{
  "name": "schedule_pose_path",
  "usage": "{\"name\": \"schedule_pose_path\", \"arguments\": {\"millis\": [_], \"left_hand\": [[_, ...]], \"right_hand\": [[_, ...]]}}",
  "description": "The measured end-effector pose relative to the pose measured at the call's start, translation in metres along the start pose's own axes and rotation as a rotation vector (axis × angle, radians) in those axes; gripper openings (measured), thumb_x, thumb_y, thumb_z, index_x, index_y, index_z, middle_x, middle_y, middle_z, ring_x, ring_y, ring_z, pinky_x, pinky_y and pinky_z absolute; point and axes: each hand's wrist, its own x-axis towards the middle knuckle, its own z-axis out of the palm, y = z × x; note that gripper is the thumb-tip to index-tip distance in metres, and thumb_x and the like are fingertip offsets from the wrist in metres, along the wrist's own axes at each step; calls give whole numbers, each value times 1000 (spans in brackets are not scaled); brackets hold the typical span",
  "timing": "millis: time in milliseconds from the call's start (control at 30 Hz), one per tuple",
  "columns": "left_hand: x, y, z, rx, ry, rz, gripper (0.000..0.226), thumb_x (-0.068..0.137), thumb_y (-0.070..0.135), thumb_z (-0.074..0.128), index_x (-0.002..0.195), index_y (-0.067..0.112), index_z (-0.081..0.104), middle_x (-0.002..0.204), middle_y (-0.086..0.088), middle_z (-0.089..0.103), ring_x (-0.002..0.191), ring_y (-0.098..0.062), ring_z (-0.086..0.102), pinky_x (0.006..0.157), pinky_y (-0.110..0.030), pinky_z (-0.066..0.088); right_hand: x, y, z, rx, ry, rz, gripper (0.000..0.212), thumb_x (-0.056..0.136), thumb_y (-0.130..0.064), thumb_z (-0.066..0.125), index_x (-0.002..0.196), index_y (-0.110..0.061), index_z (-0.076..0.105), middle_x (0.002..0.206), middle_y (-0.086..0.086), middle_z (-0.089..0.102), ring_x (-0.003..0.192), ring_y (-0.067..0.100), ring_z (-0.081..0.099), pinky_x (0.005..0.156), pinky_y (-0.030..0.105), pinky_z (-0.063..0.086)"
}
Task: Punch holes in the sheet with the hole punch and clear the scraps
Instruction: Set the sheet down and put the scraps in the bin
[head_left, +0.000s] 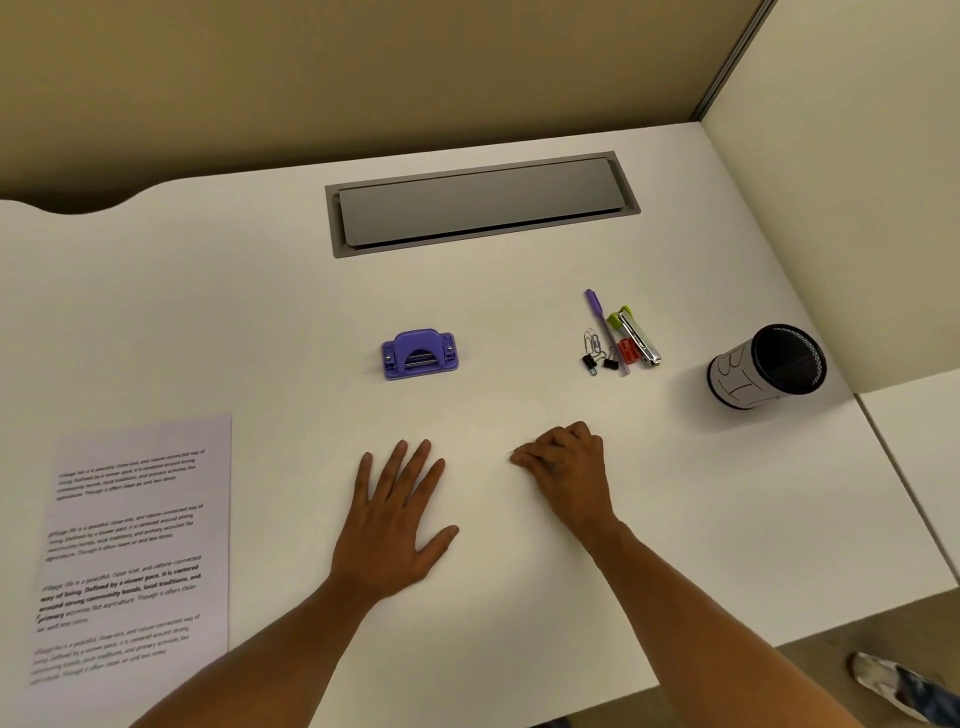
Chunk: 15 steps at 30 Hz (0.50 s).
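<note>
A purple hole punch (420, 354) stands on the white desk (270, 322), a little beyond my hands. A printed sheet (135, 545) lies flat at the left, apart from both hands. My left hand (397, 519) rests palm down on the desk with fingers spread, holding nothing. My right hand (569, 467) lies to its right with fingers curled under into a loose fist; nothing shows in it. Both hands are nearer to me than the punch.
A purple pen (597, 317), a green stapler (636, 335), paper clips and binder clips (597, 353) lie at the right. A black mesh cup (766, 366) lies tipped further right. A grey cable hatch (480, 205) sits at the back. Partition walls bound the desk.
</note>
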Motion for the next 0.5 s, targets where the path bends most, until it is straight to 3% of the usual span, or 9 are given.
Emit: {"name": "schedule_pose_path", "arguments": {"millis": [133, 267, 367, 500], "left_hand": [[0, 0, 0, 4, 12, 4, 81, 95, 71, 30, 161, 25, 18, 172, -2, 8, 159, -26, 7, 124, -61, 16], [-1, -1, 1, -2, 21, 6, 82, 95, 70, 31, 161, 25, 17, 172, -1, 8, 159, -26, 7, 124, -61, 17], [0, -1, 3, -1, 26, 4, 82, 95, 71, 31, 162, 26, 16, 172, -1, 7, 159, -25, 6, 124, -61, 16], [0, 0, 3, 7, 23, 4, 82, 95, 70, 31, 161, 25, 17, 172, -2, 7, 159, -26, 6, 124, -61, 16]], "right_hand": [[-2, -8, 2, -168, 76, -60, 3, 81, -18, 83, 81, -20, 80, 75, -1, 72, 73, 27, 63, 59, 36, 48], [-3, -17, 0, -136, 47, 91, 9, 91, -18, 71, 88, -20, 79, 86, -2, 75, 85, 26, 62, 69, 39, 50], [-2, -20, -8, 218, 82, 431, 13, 96, -23, 64, 93, -25, 76, 92, -13, 71, 96, 19, 60, 84, 34, 49], [-1, -24, -24, 752, 220, 751, 16, 96, -26, 67, 85, -37, 71, 92, -21, 70, 97, 1, 64, 83, 14, 45]]}}
